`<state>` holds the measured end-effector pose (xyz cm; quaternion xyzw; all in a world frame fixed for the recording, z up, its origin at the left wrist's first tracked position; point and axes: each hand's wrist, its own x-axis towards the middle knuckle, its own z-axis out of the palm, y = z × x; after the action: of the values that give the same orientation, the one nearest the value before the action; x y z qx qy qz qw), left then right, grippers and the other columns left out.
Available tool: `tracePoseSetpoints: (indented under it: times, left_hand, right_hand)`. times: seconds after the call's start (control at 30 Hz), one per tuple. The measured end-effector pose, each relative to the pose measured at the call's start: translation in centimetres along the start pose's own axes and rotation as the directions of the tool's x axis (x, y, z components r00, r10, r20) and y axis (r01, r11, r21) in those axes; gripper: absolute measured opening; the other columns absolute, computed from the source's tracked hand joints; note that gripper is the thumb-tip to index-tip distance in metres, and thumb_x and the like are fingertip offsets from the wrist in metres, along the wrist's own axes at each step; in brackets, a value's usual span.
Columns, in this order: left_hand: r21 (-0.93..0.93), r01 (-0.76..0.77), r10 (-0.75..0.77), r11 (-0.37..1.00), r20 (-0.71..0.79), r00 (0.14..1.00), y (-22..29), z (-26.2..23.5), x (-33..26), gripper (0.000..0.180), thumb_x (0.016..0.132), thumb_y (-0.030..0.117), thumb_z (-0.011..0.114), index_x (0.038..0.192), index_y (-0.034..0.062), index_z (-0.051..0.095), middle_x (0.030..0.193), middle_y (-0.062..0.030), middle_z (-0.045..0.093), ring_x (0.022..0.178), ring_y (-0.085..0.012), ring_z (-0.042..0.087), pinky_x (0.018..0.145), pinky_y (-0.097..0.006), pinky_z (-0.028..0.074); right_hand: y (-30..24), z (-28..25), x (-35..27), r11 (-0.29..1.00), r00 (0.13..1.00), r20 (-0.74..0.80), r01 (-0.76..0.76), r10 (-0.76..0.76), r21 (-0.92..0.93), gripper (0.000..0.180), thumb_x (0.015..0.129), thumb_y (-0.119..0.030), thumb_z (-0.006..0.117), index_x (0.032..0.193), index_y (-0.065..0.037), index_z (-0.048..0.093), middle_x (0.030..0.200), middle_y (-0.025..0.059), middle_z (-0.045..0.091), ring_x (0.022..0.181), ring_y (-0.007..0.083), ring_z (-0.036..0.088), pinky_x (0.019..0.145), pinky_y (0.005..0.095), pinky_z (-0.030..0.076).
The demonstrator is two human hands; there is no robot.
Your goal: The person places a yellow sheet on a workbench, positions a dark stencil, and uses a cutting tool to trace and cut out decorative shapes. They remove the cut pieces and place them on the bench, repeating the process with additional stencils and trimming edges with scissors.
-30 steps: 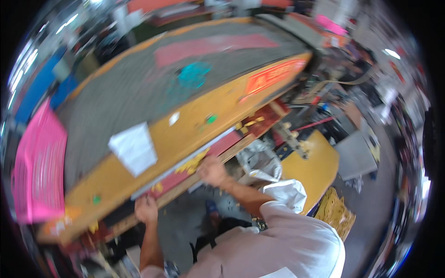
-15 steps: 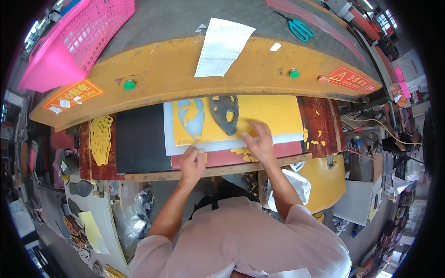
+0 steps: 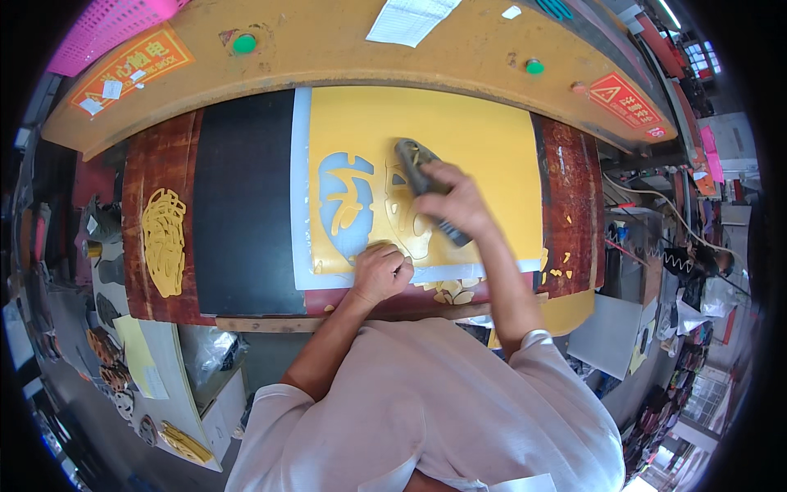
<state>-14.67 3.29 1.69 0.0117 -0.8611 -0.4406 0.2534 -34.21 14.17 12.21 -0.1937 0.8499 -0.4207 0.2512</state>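
A yellow sheet (image 3: 484, 139) lies on a white board (image 3: 301, 180). My right hand (image 3: 456, 199) grips a dark grey cutting die (image 3: 413, 170), raised and tilted on its long edge above the sheet. Below it, a freshly cut sole-shaped outline (image 3: 420, 238) shows in the sheet, the cut piece still in place. To its left is a sole-shaped hole (image 3: 352, 234) with yellow strips across it. My left hand (image 3: 383, 272) is curled closed at the sheet's near edge, below the hole; its fingertips are hidden, so what they hold cannot be seen.
Yellow cut pieces (image 3: 164, 246) are heaped at the left, beyond a black mat (image 3: 246, 205). Scraps (image 3: 451, 289) lie along the near edge and at the right. The ochre machine beam (image 3: 328, 57), with green buttons (image 3: 244, 43), spans the far side. A pink basket (image 3: 111, 37) stands far left.
My right hand has taken hold of the cutting die and lifted it off the sheet, uncovering the cut outline. My left hand has moved right onto the sheet's edge. The view has tilted down.
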Motion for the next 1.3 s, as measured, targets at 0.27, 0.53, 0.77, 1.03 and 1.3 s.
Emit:
tracePoseSetpoints:
  times: [0.27,0.53,0.77,1.03,1.3]
  left_hand:
    - [0.02,0.02,-0.019,1.0,-0.075,0.997,2.4,0.1,-2.6,0.024,0.087,0.012,0.072,0.07,0.0052,0.058,0.071,-0.0119,0.056,0.064,-0.0348,0.059,0.058,-0.046,0.049]
    - [0.124,0.013,-0.011,0.992,-0.012,1.0,2.3,1.0,-2.8,0.014,0.086,0.015,0.075,0.075,0.0092,0.067,0.073,-0.008,0.059,0.068,-0.0302,0.063,0.061,-0.043,0.052]
    - [0.193,-0.009,0.008,0.981,0.008,1.0,2.5,0.9,-2.5,0.018,0.083,0.013,0.076,0.071,0.0091,0.063,0.072,-0.0081,0.058,0.066,-0.0302,0.062,0.059,-0.043,0.051]
    - [0.244,-0.101,0.091,0.965,0.056,0.994,2.8,1.2,-2.3,0.021,0.082,0.013,0.076,0.068,0.0091,0.06,0.071,-0.0073,0.058,0.066,-0.029,0.062,0.057,-0.042,0.05]
    - [0.276,-0.114,0.098,0.954,0.07,0.993,2.8,1.2,-2.2,0.022,0.082,0.015,0.077,0.068,0.0091,0.06,0.072,-0.0071,0.059,0.067,-0.0292,0.063,0.058,-0.043,0.051]
  right_hand:
    - [0.3,-7.3,-4.5,0.837,0.996,-0.015,-0.07,0.093,0.543,0.07,0.08,-0.019,0.079,0.144,0.005,0.063,0.117,0.0112,0.074,0.094,0.0173,0.07,0.086,0.0276,0.055]
    - [6.3,-18.2,-16.2,0.828,0.872,-0.462,0.136,0.16,0.544,0.071,0.081,-0.019,0.077,0.146,0.006,0.06,0.123,0.0135,0.073,0.104,0.0201,0.071,0.092,0.0322,0.057]
    - [19.3,-18.8,-23.6,-0.015,0.765,-0.491,0.546,0.417,0.838,0.075,0.086,-0.043,0.072,0.149,-0.007,0.053,0.152,0.0242,0.052,0.138,0.0461,0.049,0.111,0.0673,0.046]
    - [20.6,-17.1,-27.1,0.288,0.739,-0.47,0.373,0.483,0.882,0.069,0.088,-0.041,0.072,0.147,-0.007,0.057,0.14,0.0131,0.066,0.12,0.0315,0.068,0.098,0.048,0.059]
    - [11.2,-3.6,-14.0,0.962,0.772,-0.574,0.205,-0.272,-0.181,0.056,0.072,-0.019,0.083,0.126,-0.004,0.078,0.144,0.0172,0.064,0.13,0.0375,0.058,0.109,0.0484,0.05]
